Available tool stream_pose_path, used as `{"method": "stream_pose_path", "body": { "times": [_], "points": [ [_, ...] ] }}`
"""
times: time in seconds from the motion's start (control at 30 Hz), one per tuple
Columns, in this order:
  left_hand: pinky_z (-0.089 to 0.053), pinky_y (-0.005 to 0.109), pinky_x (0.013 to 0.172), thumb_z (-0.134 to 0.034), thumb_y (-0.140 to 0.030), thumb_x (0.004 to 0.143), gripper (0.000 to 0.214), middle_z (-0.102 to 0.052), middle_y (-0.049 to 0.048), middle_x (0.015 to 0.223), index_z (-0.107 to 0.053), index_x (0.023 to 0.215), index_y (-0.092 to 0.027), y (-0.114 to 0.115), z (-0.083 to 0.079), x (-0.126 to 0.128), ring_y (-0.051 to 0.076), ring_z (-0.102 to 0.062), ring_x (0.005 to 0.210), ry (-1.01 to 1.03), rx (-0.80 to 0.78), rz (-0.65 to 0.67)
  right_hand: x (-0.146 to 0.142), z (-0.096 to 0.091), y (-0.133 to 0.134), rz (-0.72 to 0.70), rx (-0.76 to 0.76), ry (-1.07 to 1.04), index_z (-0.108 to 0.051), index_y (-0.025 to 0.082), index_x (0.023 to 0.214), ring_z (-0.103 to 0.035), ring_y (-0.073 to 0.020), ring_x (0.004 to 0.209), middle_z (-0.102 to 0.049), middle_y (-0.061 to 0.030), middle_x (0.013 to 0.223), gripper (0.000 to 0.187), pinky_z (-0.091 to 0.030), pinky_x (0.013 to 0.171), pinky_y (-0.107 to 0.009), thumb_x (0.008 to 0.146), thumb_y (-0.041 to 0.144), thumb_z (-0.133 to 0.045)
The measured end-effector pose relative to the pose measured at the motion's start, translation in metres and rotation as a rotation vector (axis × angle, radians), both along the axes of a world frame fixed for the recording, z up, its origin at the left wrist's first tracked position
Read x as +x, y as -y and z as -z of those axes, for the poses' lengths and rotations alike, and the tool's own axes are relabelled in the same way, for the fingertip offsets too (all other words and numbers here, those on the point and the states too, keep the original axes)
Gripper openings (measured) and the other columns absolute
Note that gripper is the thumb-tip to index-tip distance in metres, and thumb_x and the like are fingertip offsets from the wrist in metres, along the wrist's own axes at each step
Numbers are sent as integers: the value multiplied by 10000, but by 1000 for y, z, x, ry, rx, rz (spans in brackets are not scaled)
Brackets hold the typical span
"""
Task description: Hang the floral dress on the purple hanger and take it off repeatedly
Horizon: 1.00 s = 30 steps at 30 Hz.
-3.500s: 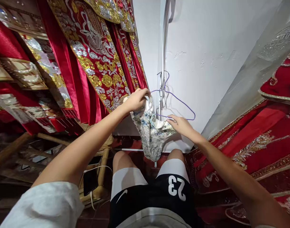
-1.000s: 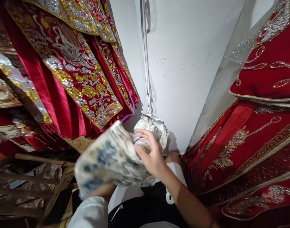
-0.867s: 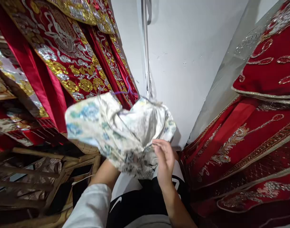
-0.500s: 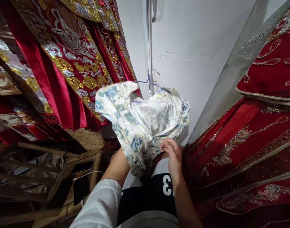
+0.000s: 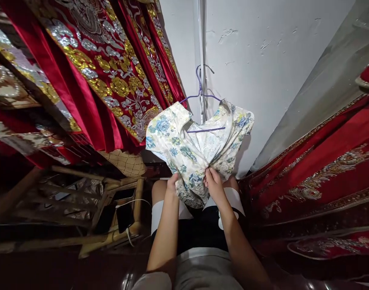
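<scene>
Right, both hands are clamped on cloth: the left hand (image 5: 172,186) and right hand (image 5: 213,182) pinch the gathered lower part of a cream floral blouse (image 5: 184,147), close together above the person's knees. The blouse sits on a purple wire hanger (image 5: 207,129), raised before the white wall (image 5: 262,80). Red embroidered robes (image 5: 112,80) hang left and right; a wooden chair (image 5: 132,231) stands lower left.

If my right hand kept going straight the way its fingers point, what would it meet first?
The right hand pinches the floral garment, so that cloth comes first; beyond it probably the bar of the purple hanger, though depth is unclear.
</scene>
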<state>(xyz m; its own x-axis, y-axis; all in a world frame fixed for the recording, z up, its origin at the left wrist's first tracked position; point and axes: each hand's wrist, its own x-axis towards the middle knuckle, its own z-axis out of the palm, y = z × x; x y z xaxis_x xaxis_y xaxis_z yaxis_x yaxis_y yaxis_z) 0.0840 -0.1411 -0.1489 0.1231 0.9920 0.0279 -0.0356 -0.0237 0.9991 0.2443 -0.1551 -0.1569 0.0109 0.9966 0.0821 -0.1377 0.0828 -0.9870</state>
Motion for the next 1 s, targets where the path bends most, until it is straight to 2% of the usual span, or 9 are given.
{"method": "stream_pose_path", "body": {
  "times": [0.17, 0.37, 0.5, 0.57, 0.63, 0.7, 0.83, 0.93, 1.0],
  "points": [
    [-555, 536, 1007, -809, -498, 635, 876, -710, 76, 1289, -534, 1449, -326, 15, -10, 1, 371, -670, 1203, 244, -84, -83, -8, -5, 2, 26, -6, -79, -572, 258, 889, -426, -160, 521, -466, 54, 592, 293, -351, 526, -306, 885, 549, -607],
    [-576, 467, 909, -835, -472, 656, 613, -752, 89, 1113, -679, 1218, -282, 11, -5, -2, 329, -718, 1055, 281, -84, -94, -5, -4, -1, 146, 10, -259, -453, 242, 636, -324, -121, 479, -397, 52, 529, 306, -267, 463, -270, 832, 428, -596],
    [-536, 340, 783, -829, -492, 678, 420, -694, 50, 854, -677, 915, -181, -10, 11, -19, 247, -675, 871, 117, 165, -590, 1, -4, -5, 211, -12, -311, -452, 225, 579, -302, -97, 474, -396, 50, 523, 292, -253, 460, -251, 793, 364, -594],
    [-504, 295, 750, -801, -496, 711, 433, -641, 24, 837, -648, 954, -172, -17, 20, -22, 200, -632, 829, 60, 279, -859, 4, -7, -6, 204, -31, -293, -477, 220, 557, -316, -94, 468, -405, 49, 505, 274, -249, 461, -249, 755, 362, -601],
    [-501, 289, 794, -783, -468, 746, 447, -638, 36, 929, -630, 1054, -182, -18, 27, -18, 191, -627, 886, 13, 367, -967, 4, -10, -6, 157, -55, -259, -515, 214, 544, -329, -93, 458, -439, 40, 487, 259, -235, 460, -250, 725, 378, -600],
    [-510, 312, 865, -764, -424, 788, 403, -645, 78, 1071, -634, 1094, -197, -13, 30, -8, 212, -637, 1001, -64, 456, -851, 3, -14, -5, 80, -70, -192, -563, 203, 544, -337, -94, 444, -490, 22, 477, 250, -225, 459, -254, 715, 385, -584],
    [-522, 357, 933, -746, -304, 816, 202, -650, 117, 1207, -710, 990, -207, 1, 27, 15, 261, -631, 1151, -247, 542, -335, 1, -16, 1, -25, -23, -80, -594, 197, 556, -361, -95, 432, -517, 24, 452, 236, -265, 482, -255, 745, 324, -532],
    [-549, 342, 870, -683, -189, 807, 246, -716, 82, 1012, -699, 1053, -190, 8, 28, 29, 223, -698, 968, -176, 449, -68, 3, -13, 5, -86, -8, -34, -574, 200, 542, -393, -96, 435, -505, 34, 438, 234, -293, 502, -252, 750, 277, -499],
    [-553, 307, 786, -635, -170, 814, 205, -710, 41, 850, -680, 1013, -173, 11, 31, 37, 182, -696, 792, -96, 375, -55, 4, -12, 5, -89, -13, -4, -553, 204, 521, -417, -101, 439, -495, 36, 430, 240, -306, 508, -251, 744, 268, -490]
  ]
}}
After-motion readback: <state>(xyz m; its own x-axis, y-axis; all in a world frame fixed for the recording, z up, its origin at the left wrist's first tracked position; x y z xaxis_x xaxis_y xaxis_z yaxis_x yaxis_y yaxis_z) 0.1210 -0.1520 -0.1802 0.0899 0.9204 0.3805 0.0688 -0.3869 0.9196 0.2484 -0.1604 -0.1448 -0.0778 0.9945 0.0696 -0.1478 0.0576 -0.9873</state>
